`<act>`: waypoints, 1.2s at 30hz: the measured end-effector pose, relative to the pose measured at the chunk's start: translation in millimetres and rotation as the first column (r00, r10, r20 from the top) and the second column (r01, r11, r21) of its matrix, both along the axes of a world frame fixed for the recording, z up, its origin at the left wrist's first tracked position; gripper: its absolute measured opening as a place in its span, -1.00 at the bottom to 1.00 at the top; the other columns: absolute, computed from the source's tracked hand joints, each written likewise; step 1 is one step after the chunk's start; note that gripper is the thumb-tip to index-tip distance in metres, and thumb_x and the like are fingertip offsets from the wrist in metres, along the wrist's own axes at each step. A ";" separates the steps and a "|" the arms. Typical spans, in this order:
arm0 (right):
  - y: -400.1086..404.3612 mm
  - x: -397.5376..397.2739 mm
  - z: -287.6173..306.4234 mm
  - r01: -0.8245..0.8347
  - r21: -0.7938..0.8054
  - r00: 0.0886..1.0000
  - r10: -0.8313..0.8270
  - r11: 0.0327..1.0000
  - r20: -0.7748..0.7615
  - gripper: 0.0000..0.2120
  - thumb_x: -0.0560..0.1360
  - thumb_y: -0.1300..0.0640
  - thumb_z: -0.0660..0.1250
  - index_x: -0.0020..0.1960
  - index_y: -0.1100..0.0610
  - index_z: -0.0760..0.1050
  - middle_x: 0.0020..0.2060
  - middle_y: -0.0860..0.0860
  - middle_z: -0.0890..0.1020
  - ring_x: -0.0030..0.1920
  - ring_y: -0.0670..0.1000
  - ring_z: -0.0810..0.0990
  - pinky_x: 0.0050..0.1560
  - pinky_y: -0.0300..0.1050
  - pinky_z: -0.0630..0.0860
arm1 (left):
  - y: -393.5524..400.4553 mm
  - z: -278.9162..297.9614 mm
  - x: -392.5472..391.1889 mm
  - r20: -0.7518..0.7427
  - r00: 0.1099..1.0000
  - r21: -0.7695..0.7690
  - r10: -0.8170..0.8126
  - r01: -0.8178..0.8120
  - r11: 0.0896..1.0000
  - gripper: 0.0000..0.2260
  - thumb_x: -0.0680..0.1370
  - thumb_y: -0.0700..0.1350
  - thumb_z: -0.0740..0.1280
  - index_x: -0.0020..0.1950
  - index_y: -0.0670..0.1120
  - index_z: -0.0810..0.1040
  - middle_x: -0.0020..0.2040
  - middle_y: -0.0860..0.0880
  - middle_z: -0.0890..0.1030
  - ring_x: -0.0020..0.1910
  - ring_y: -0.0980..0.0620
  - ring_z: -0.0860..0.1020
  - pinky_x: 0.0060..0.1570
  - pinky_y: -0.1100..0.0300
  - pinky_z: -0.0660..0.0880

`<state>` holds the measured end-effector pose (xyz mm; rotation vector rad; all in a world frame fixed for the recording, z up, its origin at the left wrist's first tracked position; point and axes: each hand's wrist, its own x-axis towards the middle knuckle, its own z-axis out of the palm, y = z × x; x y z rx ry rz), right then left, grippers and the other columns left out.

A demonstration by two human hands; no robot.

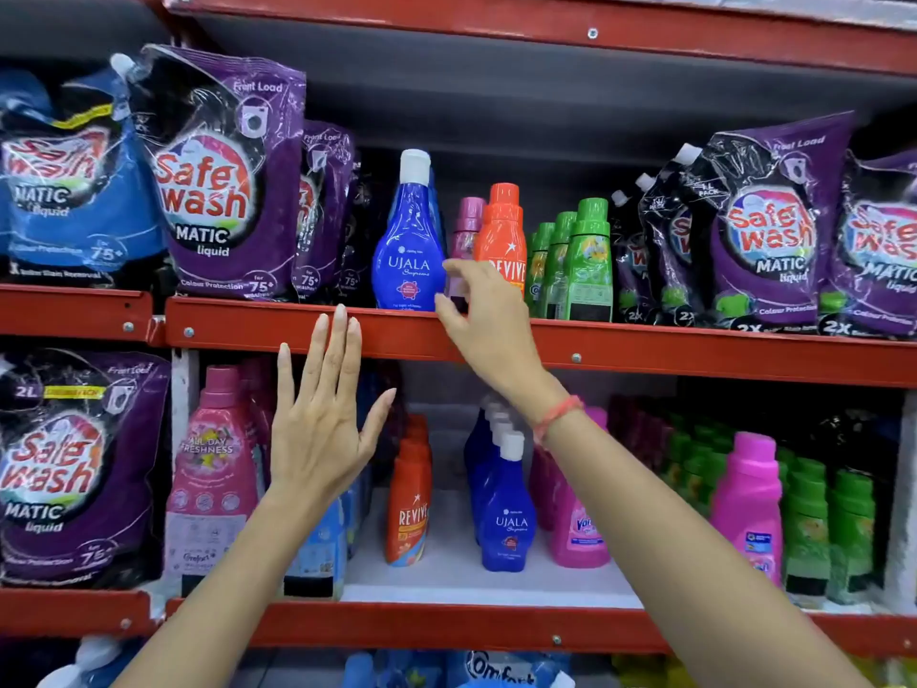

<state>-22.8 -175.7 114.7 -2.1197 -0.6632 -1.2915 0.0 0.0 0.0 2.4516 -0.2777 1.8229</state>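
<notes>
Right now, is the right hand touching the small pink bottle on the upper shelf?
Touching. Head view: the right hand pinches the pink bottle low down between thumb and forefinger.

Red steel shelving (694,352) spans the view, with a grey back panel (496,116) at twelve o'clock and a white shelf board (446,573) at six.

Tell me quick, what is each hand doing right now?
Left hand: open, fingers straight, holding nothing.
Right hand: closed, pinching the pink bottle.
</notes>
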 end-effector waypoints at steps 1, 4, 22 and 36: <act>5.1 5.9 7.4 0.026 0.015 0.999 -0.026 1.000 -0.042 -0.57 0.54 0.12 0.28 0.38 0.22 0.40 0.28 0.13 0.54 0.26 0.08 0.52 0.25 -0.10 0.39 | 1.2 1.0 0.7 0.000 1.000 -0.006 0.007 -0.007 1.000 -0.35 0.63 0.19 -0.02 0.59 -0.19 0.01 0.61 -0.14 0.07 0.59 -0.08 0.02 0.52 -0.23 0.02; 19.6 18.4 23.4 0.072 0.052 0.989 -0.065 0.996 -0.130 -0.49 0.52 0.01 0.33 0.36 0.27 0.37 0.25 0.19 0.56 0.25 0.17 0.52 0.21 0.02 0.43 | 6.3 1.5 8.2 0.013 0.999 0.011 0.029 -0.029 1.000 -0.35 0.63 0.19 -0.01 0.59 -0.19 0.02 0.62 -0.14 0.06 0.59 -0.07 0.02 0.52 -0.24 0.01; 25.1 33.7 36.2 -0.115 0.258 0.978 0.154 0.959 -0.138 -0.43 0.36 -0.10 0.50 0.23 0.20 0.49 0.17 0.11 0.57 0.17 0.05 0.57 0.17 0.00 0.56 | 9.5 -1.8 18.5 0.039 0.999 0.021 0.026 -0.027 0.999 -0.37 0.64 0.18 0.02 0.59 -0.16 0.04 0.62 -0.13 0.06 0.59 -0.08 0.03 0.51 -0.28 -0.03; -27.7 -40.6 -12.2 -0.388 0.534 0.839 0.528 0.751 -0.133 -0.46 0.31 -0.01 0.55 0.19 0.17 0.51 0.06 0.08 0.70 0.04 0.06 0.72 -0.02 0.17 0.67 | -16.8 -55.3 -5.9 0.117 0.970 -0.027 -0.214 0.219 0.975 -0.70 0.58 -0.10 0.24 0.24 -0.21 0.55 0.25 -0.15 0.59 0.20 -0.14 0.54 0.21 -0.07 0.45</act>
